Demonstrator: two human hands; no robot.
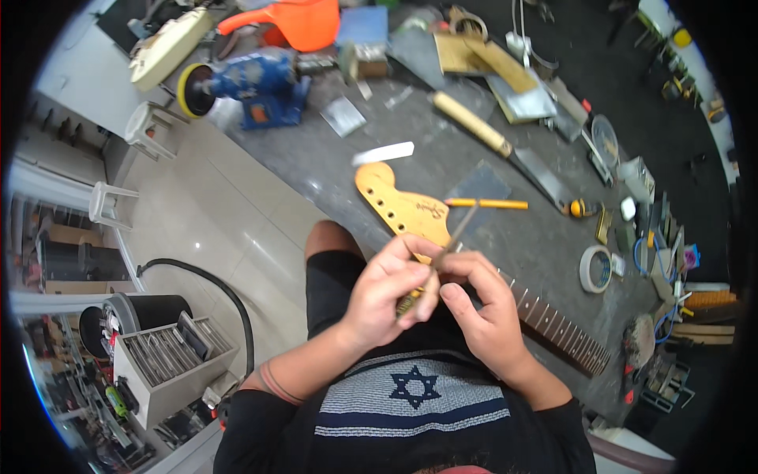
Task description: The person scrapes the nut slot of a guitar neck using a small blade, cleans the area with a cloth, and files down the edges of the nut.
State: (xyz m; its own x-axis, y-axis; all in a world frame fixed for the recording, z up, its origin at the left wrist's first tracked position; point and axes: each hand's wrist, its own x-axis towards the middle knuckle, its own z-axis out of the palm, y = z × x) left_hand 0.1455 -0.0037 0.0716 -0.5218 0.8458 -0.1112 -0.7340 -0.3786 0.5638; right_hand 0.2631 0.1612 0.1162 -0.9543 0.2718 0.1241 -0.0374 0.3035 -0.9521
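My left hand (pixel 392 291) is closed round the dark yellow handle of a thin file (pixel 458 231). Its narrow metal blade slants up to the right. Close by on the right, my right hand (pixel 483 310) has loosely bent fingers, the thumb apart from them; its fingertips come near the blade, and I cannot tell whether they touch it. Behind both hands a guitar neck (pixel 410 212) lies along the bench edge. Its pale headstock with tuner holes shows at the upper left and its dark fretted board at the lower right. My hands cover the part between.
On the grey workbench (pixel 316 170) lie a yellow pencil (pixel 497 205), a wooden-handled blade tool (pixel 474 125), a white strip (pixel 385 153) and a tape roll (pixel 595 268). A blue bench grinder (pixel 264 83) stands farther back. A hose (pixel 225 288) crosses the floor at left.
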